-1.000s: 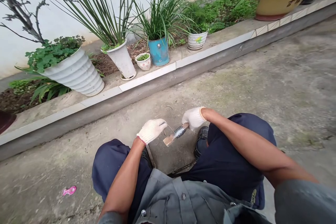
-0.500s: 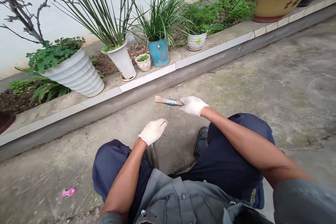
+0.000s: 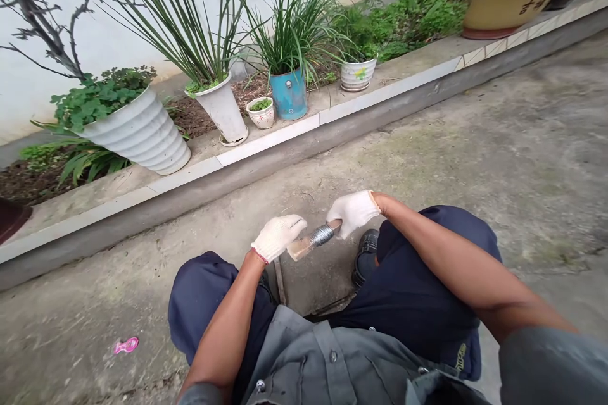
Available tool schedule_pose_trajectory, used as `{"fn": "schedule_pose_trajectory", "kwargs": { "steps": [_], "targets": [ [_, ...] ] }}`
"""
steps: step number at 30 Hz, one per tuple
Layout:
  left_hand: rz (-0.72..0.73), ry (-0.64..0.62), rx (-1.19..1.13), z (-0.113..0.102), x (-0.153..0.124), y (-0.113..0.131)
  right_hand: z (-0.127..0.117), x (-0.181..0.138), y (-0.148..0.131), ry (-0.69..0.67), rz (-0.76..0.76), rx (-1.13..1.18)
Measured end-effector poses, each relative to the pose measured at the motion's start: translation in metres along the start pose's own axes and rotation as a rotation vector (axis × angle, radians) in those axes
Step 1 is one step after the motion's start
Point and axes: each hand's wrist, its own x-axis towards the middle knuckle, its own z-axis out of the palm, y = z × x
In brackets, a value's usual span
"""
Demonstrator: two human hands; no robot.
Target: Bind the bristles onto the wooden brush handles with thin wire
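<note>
Stick (image 3: 313,240) back beside left hand (image 3: 279,235)

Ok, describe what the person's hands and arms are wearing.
The left hand and right hand wear off-white gloves covering the fingers. The left cuff is edged in red, the right cuff in pale orange. Grey sleeves leave the forearms bare.

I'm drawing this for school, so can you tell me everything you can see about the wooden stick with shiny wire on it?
The wooden stick looks flat and light brown. Silvery-grey wire, apparently metal, is wound around its middle, with bare wood showing on both sides. It slants over the concrete ground, its left end lower in the picture. The gloved right hand holds the other end. The gloved left hand is close to the lower end; I can't tell if they touch.
</note>
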Motion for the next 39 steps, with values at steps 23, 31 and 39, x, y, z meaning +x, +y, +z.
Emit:
{"fn": "schedule_pose_trajectory", "kwargs": {
  "steps": [23, 31, 39],
  "targets": [
    [-0.044, -0.008, 0.052, -0.003, -0.003, 0.007, 0.007, 0.005, 0.003, -0.068, 0.141, -0.136],
    [-0.088, 0.095, -0.03, -0.004, -0.002, 0.007, -0.014, 0.003, -0.007, 0.443, 0.137, 0.267],
    [-0.119, -0.002, 0.048, -0.001, -0.001, 0.011, -0.016, 0.012, -0.001, 0.549, 0.551, -0.186]
  ]
}}
